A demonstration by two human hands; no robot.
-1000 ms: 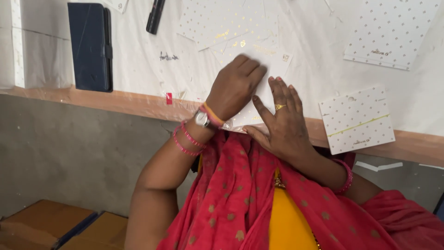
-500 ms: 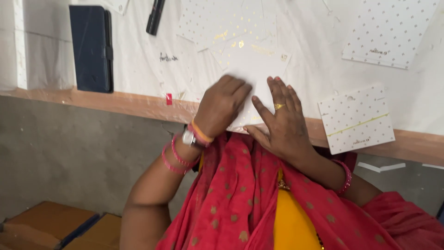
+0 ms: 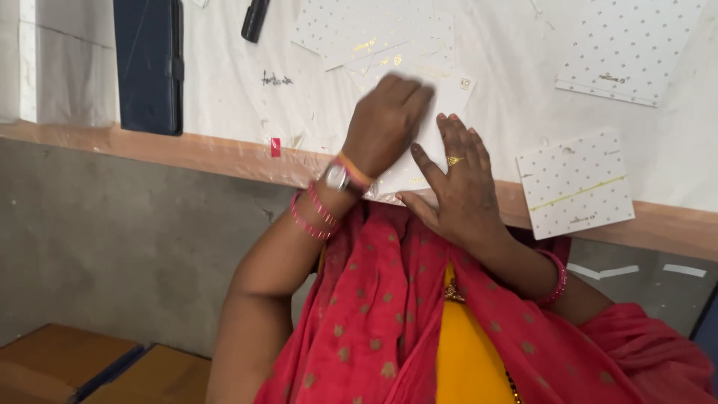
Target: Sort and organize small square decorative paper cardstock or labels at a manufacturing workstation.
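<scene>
The right hand [image 3: 458, 179] is laid flat, fingers spread, on a white card [image 3: 426, 153] at the near edge of the table [image 3: 224, 153]. The left hand [image 3: 389, 120] is pressed knuckles-up, fingers curled, on the same card; since half a second ago it has been moved farther up the card. Nothing appears to be gripped, though motion blur limits certainty. A dotted card [image 3: 576, 183] overhangs the edge to the right. Farther back lie a dark case [image 3: 147, 63], a black pen [image 3: 254, 19] and further dotted cards [image 3: 624, 49].

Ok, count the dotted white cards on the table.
4 at least: one under both hands, one behind it, one top right, one at the table's edge. More may lie hidden underneath.
</scene>
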